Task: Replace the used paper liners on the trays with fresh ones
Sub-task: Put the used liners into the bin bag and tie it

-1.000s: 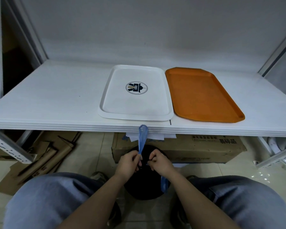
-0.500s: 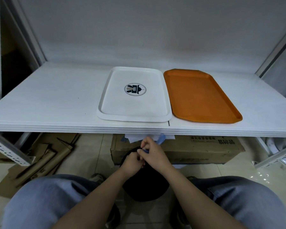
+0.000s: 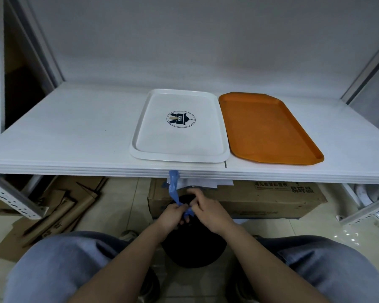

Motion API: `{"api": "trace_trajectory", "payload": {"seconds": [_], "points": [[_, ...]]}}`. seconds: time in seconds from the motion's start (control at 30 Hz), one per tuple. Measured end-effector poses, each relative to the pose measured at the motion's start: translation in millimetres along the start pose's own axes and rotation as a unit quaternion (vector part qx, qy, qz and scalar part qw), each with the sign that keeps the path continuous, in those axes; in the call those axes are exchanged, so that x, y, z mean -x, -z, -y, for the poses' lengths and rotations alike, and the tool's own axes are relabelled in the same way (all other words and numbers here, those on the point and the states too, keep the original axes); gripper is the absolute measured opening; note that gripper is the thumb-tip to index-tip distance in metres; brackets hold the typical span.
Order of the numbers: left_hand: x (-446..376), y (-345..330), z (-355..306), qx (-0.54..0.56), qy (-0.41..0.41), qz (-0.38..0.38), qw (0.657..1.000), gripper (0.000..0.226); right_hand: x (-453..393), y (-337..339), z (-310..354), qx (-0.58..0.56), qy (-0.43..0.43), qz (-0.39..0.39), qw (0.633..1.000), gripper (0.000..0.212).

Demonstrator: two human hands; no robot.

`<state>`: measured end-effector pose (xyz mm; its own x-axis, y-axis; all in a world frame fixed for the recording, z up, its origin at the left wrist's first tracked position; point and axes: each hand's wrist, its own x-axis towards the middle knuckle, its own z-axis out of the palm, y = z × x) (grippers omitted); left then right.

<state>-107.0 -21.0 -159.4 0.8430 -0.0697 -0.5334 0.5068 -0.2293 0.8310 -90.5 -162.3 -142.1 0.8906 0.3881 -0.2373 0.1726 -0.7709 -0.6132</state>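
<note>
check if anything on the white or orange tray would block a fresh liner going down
Nothing visible does. The white tray and orange tray lie bare on the shelf.

A white tray with a round picture lies flat on the counter. An orange tray lies just beside it, on its right, bare.

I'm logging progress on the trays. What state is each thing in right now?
White tray: flat on the shelf, bare, no liner.
Orange tray: beside it, bare.
Blue strip: pinched in both hands.
Left hand: gripping the strip.
Right hand: pinching the strip.
Black bag: on the floor under the hands.
</note>
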Motion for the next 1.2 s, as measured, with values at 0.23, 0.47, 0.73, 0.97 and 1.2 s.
{"api": "trace_trajectory", "payload": {"seconds": [0.23,0.47,0.73,0.97,1.2], "points": [[2,4,-5,-0.011,-0.020,-0.002,1.000,0.038,0,-7,-12,0.208,0.098,-0.019,0.973,0.028],[0,10,2,0.087,0.029,0.014,0.996,0.028,16,1,-16,0.087,0.026,-0.061,0.994,0.021],[-2,15,10,0.168,0.029,0.015,0.985,0.005,13,-5,-27,-0.132,-0.055,0.028,0.989,0.048],[-7,12,16,-0.034,-0.109,-0.026,0.993,0.028,11,-1,-28,0.060,-0.053,0.053,0.995,0.019],[-9,16,21,-0.170,-0.181,-0.010,0.969,0.033,-7,-23,-22,0.010,0.022,-0.016,1.000,0.032]]}}
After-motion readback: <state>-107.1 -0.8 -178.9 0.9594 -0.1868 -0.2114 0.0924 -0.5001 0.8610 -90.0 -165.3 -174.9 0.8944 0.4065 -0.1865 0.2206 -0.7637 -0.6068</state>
